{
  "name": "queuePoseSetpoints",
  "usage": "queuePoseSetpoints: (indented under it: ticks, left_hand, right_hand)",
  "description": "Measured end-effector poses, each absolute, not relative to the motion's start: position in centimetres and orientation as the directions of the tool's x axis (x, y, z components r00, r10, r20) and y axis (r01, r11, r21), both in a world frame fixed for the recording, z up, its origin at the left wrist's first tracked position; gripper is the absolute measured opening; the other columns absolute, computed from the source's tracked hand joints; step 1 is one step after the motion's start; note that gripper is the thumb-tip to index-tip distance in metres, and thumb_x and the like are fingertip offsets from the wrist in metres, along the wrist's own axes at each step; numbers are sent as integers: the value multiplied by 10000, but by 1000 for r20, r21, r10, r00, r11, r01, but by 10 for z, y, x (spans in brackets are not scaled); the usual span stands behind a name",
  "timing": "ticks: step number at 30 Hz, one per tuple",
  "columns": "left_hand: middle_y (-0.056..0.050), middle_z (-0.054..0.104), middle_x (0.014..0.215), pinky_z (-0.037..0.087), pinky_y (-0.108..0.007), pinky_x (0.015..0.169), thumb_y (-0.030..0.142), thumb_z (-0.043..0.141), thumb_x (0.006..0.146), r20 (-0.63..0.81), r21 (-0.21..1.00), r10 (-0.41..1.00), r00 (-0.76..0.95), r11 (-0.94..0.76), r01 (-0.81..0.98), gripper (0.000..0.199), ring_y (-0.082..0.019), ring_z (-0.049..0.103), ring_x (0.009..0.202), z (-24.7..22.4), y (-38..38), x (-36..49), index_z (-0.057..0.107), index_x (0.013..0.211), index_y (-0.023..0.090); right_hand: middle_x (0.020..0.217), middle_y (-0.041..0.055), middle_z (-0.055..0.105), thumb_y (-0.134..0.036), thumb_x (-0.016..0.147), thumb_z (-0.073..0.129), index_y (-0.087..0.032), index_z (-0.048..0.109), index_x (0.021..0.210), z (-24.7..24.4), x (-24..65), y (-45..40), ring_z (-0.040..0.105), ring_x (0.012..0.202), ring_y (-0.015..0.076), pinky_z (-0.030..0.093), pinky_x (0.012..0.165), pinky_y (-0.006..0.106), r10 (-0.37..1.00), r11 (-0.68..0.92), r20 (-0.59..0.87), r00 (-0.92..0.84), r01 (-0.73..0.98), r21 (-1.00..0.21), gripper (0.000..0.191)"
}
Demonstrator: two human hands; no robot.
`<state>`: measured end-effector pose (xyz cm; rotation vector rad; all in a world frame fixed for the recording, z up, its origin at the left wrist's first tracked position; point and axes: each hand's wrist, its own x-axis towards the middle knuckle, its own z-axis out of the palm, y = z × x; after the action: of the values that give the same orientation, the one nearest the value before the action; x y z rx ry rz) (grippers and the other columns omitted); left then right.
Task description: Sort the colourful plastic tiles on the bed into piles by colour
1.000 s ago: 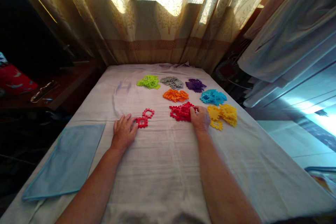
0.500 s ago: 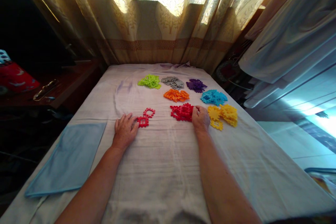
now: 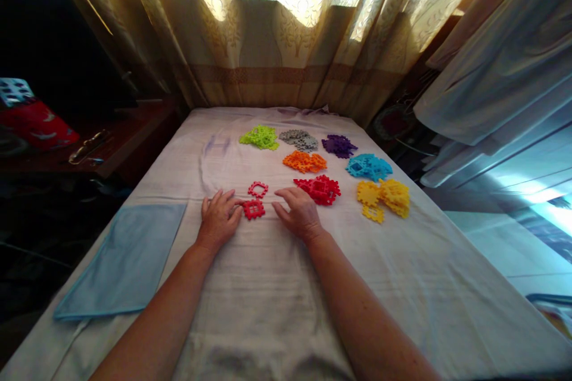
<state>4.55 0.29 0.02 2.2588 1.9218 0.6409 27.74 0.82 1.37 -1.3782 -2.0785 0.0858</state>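
A red square piece with a window grid (image 3: 254, 209) lies flat on the cloth, its left edge at the fingertips of my left hand (image 3: 218, 218). My left hand rests with its fingers apart. Just above that piece is a red frame piece with an open middle (image 3: 258, 190). To the right, my right hand (image 3: 298, 211) has its thumb and fingers apart, pointing left at the grid piece, with nothing between them. Behind my right hand sits a pile of red pieces (image 3: 322, 189).
Farther back lie piles in lime green (image 3: 260, 137), grey (image 3: 300, 140), purple (image 3: 339, 146), orange (image 3: 304, 161) and blue (image 3: 369, 166). A yellow pile (image 3: 394, 197) is at the right. A light blue cloth (image 3: 125, 262) lies at the left edge of the table (image 3: 259, 309).
My right hand has left the red pile, moved left and opened. The view has shifted slightly, and my left hand stays beside the red grid piece.
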Motion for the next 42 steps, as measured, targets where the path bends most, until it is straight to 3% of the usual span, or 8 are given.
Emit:
queuePoseSetpoints:
  ticks: [3, 6, 11, 16, 21, 25, 29, 42]
  left_hand:
    - [-42, 611, 1387, 213, -650, 1157, 330, 556, 890, 240, 353, 958, 158, -238, 905, 243, -334, 418, 1405, 1, 2, 46, 739, 1050, 321]
    - [-46, 620, 1374, 203, -663, 1157, 355, 594, 877, 236, 358, 950, 204, -280, 891, 229, -343, 414, 1406, 1, 1, 47, 745, 1047, 332]
    - [-38, 632, 1360, 197, -654, 1162, 375, 610, 869, 230, 365, 941, 247, -319, 874, 214, -334, 417, 1407, 0, 3, 47, 744, 1031, 331]
    - [-37, 631, 1364, 201, -649, 1162, 379, 569, 886, 227, 378, 940, 254, -325, 867, 252, -322, 423, 1404, -1, 3, 46, 723, 1077, 318]
    - [-38, 633, 1361, 218, -634, 1162, 365, 545, 886, 227, 384, 943, 243, -316, 868, 266, -314, 430, 1401, -2, 4, 45, 720, 1079, 307]
    - [-39, 646, 1342, 235, -611, 1165, 347, 531, 887, 236, 382, 947, 221, -299, 875, 255, -300, 456, 1382, -2, 4, 45, 729, 1040, 302]
    - [-41, 646, 1344, 235, -604, 1168, 328, 533, 880, 228, 388, 950, 211, -288, 875, 256, -299, 458, 1382, -2, 4, 45, 730, 1040, 296]
    - [-41, 643, 1348, 230, -605, 1170, 338, 528, 882, 203, 398, 957, 206, -273, 876, 265, -298, 453, 1384, 1, 4, 45, 725, 1053, 294]
  right_hand:
    - [1099, 103, 696, -436, 843, 680, -210, 678, 1154, 15, 257, -1, 598, 1030, 249, 451, 931, 369, 861, 493, 317, -397, 804, -332, 384]
    - [1099, 100, 681, -534, 792, 716, -214, 682, 1136, 18, 247, -6, 578, 1041, 264, 434, 930, 384, 879, 470, 239, -413, 833, -292, 471]
    - [1087, 110, 672, -491, 816, 690, -200, 692, 1089, 22, 243, -9, 569, 1054, 268, 428, 917, 383, 908, 412, 204, -366, 866, -282, 399]
    - [1078, 100, 672, -337, 841, 644, -190, 671, 1124, 19, 245, -7, 584, 1023, 234, 441, 908, 340, 914, 397, 229, -336, 858, -324, 319]
    - [1111, 107, 666, -305, 820, 658, -181, 661, 1154, 16, 256, 0, 585, 1035, 242, 447, 928, 340, 903, 399, 309, -297, 847, -352, 356]
    - [1217, 145, 637, -272, 825, 642, -185, 648, 1203, 17, 282, 9, 545, 1113, 290, 402, 973, 414, 890, 269, 444, -104, 906, -326, 388]
    - [1202, 159, 636, -270, 824, 631, -173, 657, 1169, 15, 306, 14, 524, 1098, 314, 373, 958, 457, 880, 122, 473, 32, 948, -292, 359]
    - [1205, 131, 646, -281, 841, 612, -205, 677, 1136, 8, 310, 17, 517, 1112, 303, 359, 965, 467, 865, 94, 498, 68, 951, -293, 311]
